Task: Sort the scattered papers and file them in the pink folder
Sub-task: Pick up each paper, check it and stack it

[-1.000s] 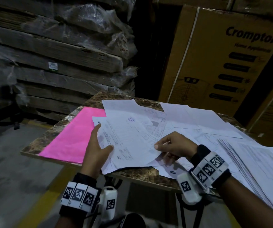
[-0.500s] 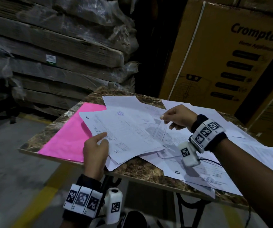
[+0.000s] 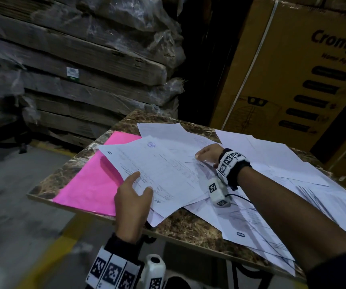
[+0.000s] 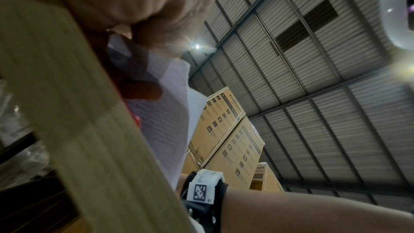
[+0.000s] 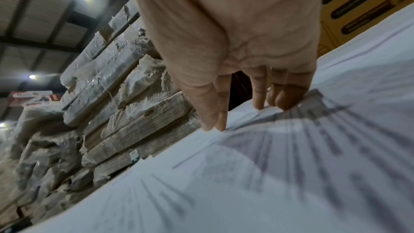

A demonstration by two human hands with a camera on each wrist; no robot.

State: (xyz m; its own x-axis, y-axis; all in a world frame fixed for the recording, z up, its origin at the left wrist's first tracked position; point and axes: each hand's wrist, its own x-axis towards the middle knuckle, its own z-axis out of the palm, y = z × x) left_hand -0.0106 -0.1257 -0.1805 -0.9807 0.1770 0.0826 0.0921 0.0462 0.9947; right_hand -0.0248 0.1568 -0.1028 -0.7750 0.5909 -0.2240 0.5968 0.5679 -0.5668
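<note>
Where the table [image 3: 188, 230] meets its near-left corner, the pink folder [image 3: 92, 184] lies flat, partly under a stack of printed sheets [image 3: 163, 174]. Left hand [image 3: 132, 203]: at the near edge, thumb on top of the stack and fingers beneath, pinching it, folder just to its left. Right hand [image 3: 208, 153]: farther in, fingertips [image 5: 220, 123] down on loose papers [image 3: 282, 163], fingers slightly bent, nothing gripped.

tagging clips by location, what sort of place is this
Most likely a warehouse or stockroom: plastic-wrapped stacks of flat cardboard, big Crompton appliance cartons, and a corrugated metal roof overhead.
</note>
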